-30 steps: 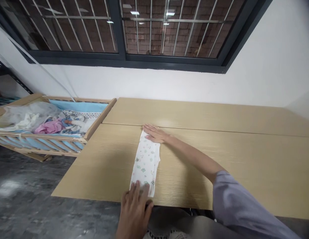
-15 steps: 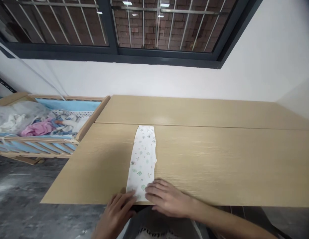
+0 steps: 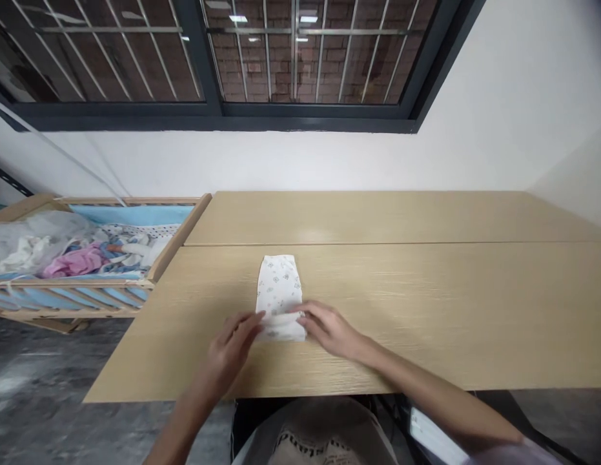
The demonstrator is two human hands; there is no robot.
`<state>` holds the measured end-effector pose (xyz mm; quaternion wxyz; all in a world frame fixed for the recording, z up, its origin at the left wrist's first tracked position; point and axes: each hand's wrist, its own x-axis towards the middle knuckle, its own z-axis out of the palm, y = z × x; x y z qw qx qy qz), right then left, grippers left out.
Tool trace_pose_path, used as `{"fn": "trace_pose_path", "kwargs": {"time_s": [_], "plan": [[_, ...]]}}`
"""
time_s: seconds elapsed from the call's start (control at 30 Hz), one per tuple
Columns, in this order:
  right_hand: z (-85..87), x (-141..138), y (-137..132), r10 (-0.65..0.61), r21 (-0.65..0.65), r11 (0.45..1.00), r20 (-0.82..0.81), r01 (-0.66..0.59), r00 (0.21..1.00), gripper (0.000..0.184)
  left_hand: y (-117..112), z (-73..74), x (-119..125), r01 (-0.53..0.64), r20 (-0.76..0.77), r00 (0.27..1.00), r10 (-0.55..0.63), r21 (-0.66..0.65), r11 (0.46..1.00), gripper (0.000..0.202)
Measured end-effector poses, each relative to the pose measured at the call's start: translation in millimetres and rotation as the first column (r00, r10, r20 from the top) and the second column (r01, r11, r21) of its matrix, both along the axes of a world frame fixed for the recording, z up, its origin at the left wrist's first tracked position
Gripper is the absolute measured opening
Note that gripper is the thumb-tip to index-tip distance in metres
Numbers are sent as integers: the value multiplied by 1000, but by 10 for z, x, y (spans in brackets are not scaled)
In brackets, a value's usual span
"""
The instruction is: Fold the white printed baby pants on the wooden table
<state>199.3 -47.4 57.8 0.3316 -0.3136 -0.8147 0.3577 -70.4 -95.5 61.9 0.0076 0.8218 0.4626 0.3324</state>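
A white cloth with small green prints (image 3: 279, 290) lies folded on the wooden table (image 3: 426, 303), its near end turned over onto itself. My left hand (image 3: 232, 349) pinches the fold's left side. My right hand (image 3: 329, 328) grips the fold's right side with fingers pressed on the cloth. Both hands sit at the near end of the cloth, close to the table's front edge.
A wooden crib (image 3: 150, 271) with blue lining stands left of the table, holding a heap of clothes (image 3: 77, 255) in white, pink and blue. A white wall and a barred window (image 3: 223, 58) are behind the table. Dark floor lies at the left.
The cloth lay as a long strip with my right hand at its far end. Both hands then took its near end and folded it forward, so it is now about half as long.
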Motion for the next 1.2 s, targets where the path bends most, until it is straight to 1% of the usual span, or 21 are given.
{"fn": "trace_pose_path", "kwargs": {"time_s": [0.07, 0.13, 0.2, 0.3, 0.4, 0.47, 0.53, 0.6, 0.63, 0.7, 0.73, 0.77, 0.83, 0.87, 0.9, 0.93, 1.0, 1.03, 1.07, 1.1, 1.2], "plan": [[2, -71, 300, -46, 23, 999, -45, 47, 998, 27, 324, 117, 25, -17, 48, 999, 17, -9, 1000, 26], [-29, -149, 621, -108, 27, 994, -69, 110, 992, 28, 670, 211, 61, -31, 63, 997, 37, -89, 996, 28], [-85, -227, 949, -187, 10, 982, -75, 189, 979, 29, 1018, 249, 108, -75, 38, 996, 83, -185, 980, 30], [-205, -331, 1390, -318, -8, 948, 12, 318, 948, 29, 1491, 186, 204, -145, -21, 989, 145, -254, 956, 31], [-346, -413, 1684, -403, 16, 914, 150, 406, 903, 27, 1849, 45, 311, -191, -81, 981, 175, -272, 943, 30], [-430, -454, 1784, -428, 31, 902, 192, 431, 883, 27, 1998, -27, 373, -231, -130, 971, 201, -282, 931, 30], [-483, -479, 1823, -430, 43, 901, 211, 431, 878, 26, 2043, -50, 422, -281, -178, 955, 238, -274, 920, 28], [-483, -479, 1807, -432, 61, 901, 223, 430, 874, 28, 1944, -33, 469, -346, -213, 930, 299, -236, 908, 29], [-461, -470, 1779, -438, 70, 898, 222, 434, 871, 30, 1832, -22, 497, -381, -224, 915, 335, -209, 901, 31], [-380, -437, 1675, -450, 125, 893, 207, 432, 869, 37, 1489, -30, 571, -435, -239, 888, 392, -162, 886, 39], [-328, -420, 1599, -434, 174, 898, 200, 404, 878, 42, 1274, -60, 619, -447, -249, 880, 405, -144, 883, 43], [-276, -407, 1510, -388, 234, 911, 202, 341, 899, 45, 1047, -113, 672, -451, -262, 875, 406, -138, 882, 46], [-190, -405, 1308, -204, 349, 931, 255, 107, 945, 50, 615, -275, 783, -443, -314, 863, 396, -91, 892, 50], [-166, -419, 1206, -79, 386, 921, 302, -45, 950, 52, 434, -374, 836, -445, -346, 849, 400, -59, 894, 52], [-157, -442, 1113, 50, 401, 894, 349, -198, 936, 54, 288, -475, 882, -447, -376, 835, 401, -38, 894, 52], [-165, -473, 1033, 168, 403, 853, 389, -332, 906, 55, 179, -571, 919, -450, -405, 820, 404, -21, 893, 53], [-231, -545, 926, 337, 382, 770, 437, -511, 834, 56, 61, -725, 966, -461, -447, 795, 409, -8, 887, 53], [-285, -579, 902, 383, 361, 749, 449, -556, 808, 56, 39, -777, 976, -468, -460, 786, 414, -4, 884, 53], [-349, -609, 896, 401, 334, 749, 461, -573, 792, 57, 33, -811, 977, -473, -465, 780, 419, 1, 881, 53], [-418, -633, 905, 396, 304, 763, 477, -570, 785, 57, 35, -828, 973, -475, -464, 778, 422, 4, 880, 53], [-622, -678, 1002, 322, 235, 827, 546, -511, 773, 58, 50, -821, 937, -465, -454, 791, 409, -13, 885, 52]]}}
